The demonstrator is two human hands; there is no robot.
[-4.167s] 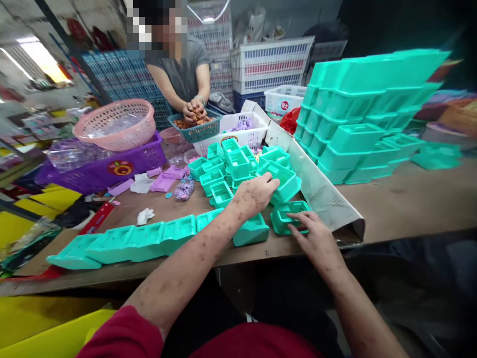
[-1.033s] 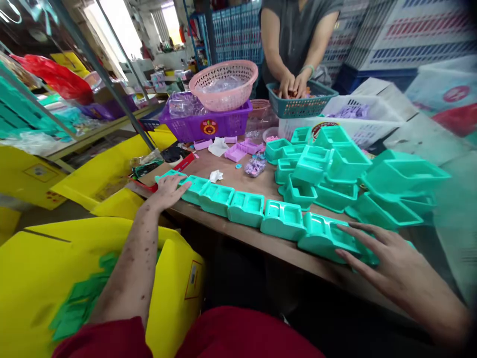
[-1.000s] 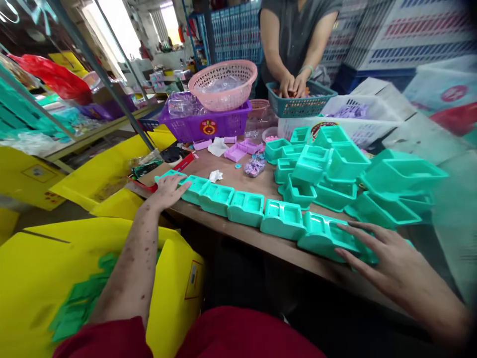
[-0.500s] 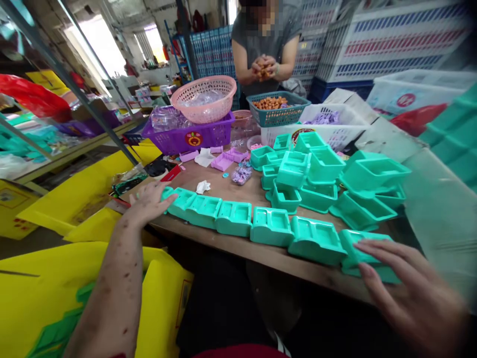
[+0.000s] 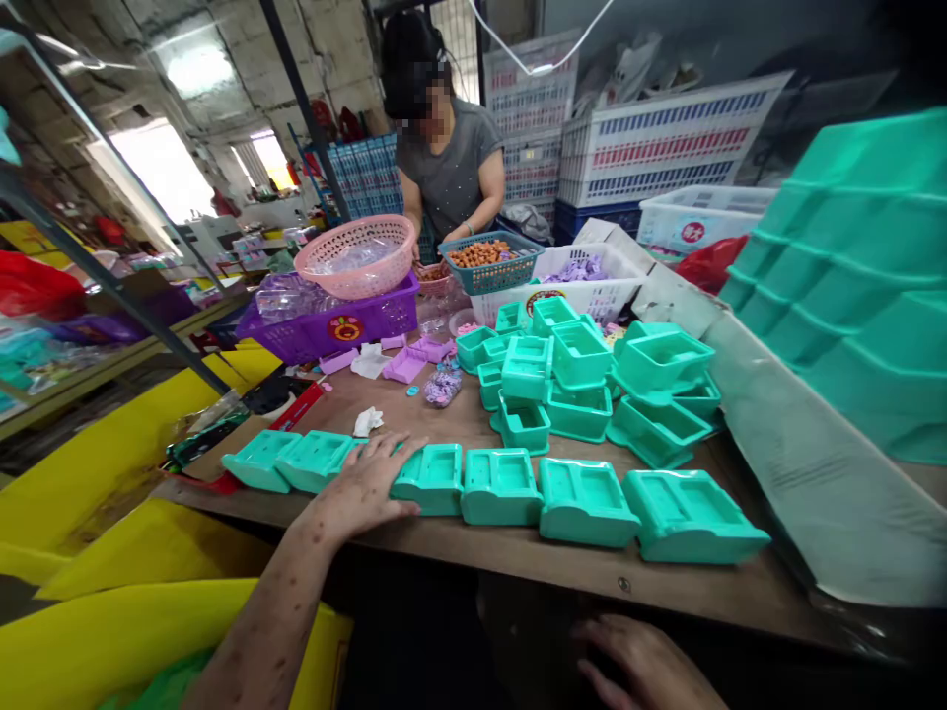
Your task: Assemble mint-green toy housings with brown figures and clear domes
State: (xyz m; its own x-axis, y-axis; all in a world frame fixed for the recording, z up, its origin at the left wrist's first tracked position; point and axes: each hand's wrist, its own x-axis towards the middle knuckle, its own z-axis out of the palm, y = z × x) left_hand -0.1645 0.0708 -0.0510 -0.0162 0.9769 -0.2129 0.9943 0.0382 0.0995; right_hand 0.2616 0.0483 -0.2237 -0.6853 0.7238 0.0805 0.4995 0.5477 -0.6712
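Left hand (image 5: 366, 483) lies flat, fingers spread, gripping nothing, on the row of teal plastic trays (image 5: 510, 488) along the near edge of the wooden table (image 5: 473, 557), lower centre of frame. The row's long axis runs left to right, open hollows facing up; the trays look light, stiff and smooth, probably easiest pinched by the rims. Right hand (image 5: 651, 666) hangs loosely open and empty below the table edge, bottom right of centre.
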